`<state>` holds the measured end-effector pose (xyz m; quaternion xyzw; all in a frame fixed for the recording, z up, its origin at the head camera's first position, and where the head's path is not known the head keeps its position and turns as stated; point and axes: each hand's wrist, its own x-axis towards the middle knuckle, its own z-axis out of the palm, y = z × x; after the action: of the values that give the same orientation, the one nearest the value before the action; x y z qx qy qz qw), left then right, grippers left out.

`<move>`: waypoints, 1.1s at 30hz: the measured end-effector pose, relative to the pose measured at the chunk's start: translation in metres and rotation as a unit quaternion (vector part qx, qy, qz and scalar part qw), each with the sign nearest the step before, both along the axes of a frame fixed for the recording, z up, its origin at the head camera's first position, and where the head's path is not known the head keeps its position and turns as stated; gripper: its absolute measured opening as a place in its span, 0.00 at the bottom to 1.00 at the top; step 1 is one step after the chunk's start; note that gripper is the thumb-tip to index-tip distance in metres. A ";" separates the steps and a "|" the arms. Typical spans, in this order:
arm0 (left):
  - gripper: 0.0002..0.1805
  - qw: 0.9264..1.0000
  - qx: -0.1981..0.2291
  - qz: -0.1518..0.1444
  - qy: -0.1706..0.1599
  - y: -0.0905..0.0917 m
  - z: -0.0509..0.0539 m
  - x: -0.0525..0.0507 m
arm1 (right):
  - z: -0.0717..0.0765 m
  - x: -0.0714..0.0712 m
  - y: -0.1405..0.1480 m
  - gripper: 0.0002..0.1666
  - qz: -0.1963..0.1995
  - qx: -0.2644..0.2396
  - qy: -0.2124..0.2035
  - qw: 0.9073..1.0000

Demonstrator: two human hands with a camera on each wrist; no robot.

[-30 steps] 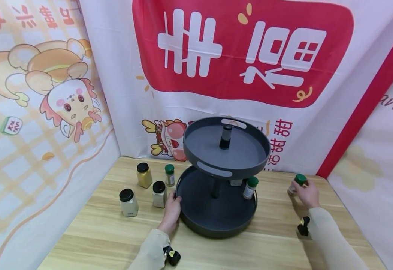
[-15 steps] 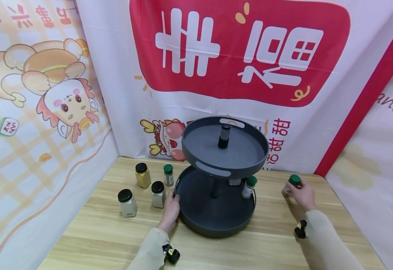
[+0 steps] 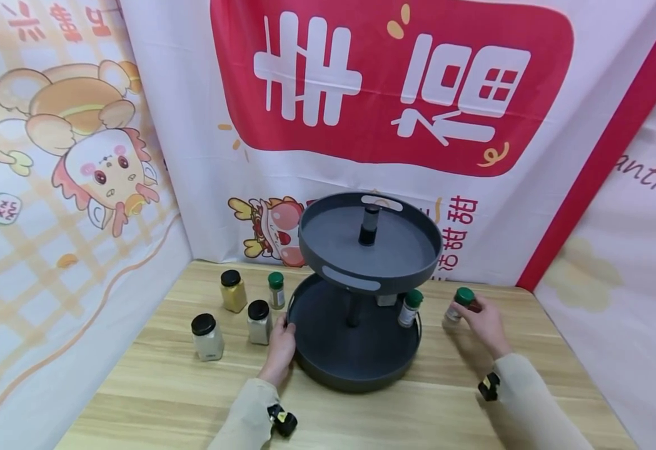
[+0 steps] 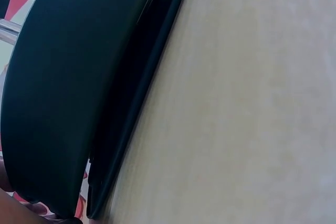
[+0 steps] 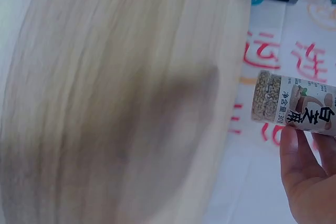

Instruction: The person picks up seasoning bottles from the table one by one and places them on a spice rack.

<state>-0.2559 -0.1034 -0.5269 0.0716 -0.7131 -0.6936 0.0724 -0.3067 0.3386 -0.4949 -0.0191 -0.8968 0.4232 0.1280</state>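
Observation:
A dark grey two-tier round tray [image 3: 356, 369] stands mid-table. My left hand [image 3: 281, 349] grips the left rim of its lower tier; in the left wrist view only part of the fingers shows at the bottom left corner. To the tray's right, my right hand [image 3: 485, 324] holds a green-capped spice jar [image 3: 464, 296] above the table. The right wrist view shows this jar [image 5: 294, 100] with pale seeds at its clear base and a printed label. Another green-capped jar [image 3: 410, 309] stands on the lower tier's right side, with a white-bodied container [image 3: 386, 300] partly hidden behind it.
Left of the tray stand a yellow-filled jar [image 3: 233, 291], a small green-capped jar [image 3: 276, 290] and two black-capped jars, one nearer the tray [image 3: 259, 322] and a white-filled one [image 3: 207, 338]. Printed cloth [image 3: 192, 125] hangs behind the wooden table [image 3: 153, 400].
My right hand has carried the green-capped spice jar leftward, closer to the tray. The left hand keeps its grip on the rim. The head view has shifted slightly.

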 end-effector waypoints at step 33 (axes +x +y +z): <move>0.27 1.000 -0.024 -0.007 -0.008 0.000 -0.001 0.004 | 0.045 0.041 -0.071 0.25 0.118 -0.073 -0.006 0.990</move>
<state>-0.2515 -0.1036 -0.5277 0.0703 -0.7304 -0.6764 0.0639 -0.2657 0.2676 -0.4496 0.0749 -0.8602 0.4995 0.0698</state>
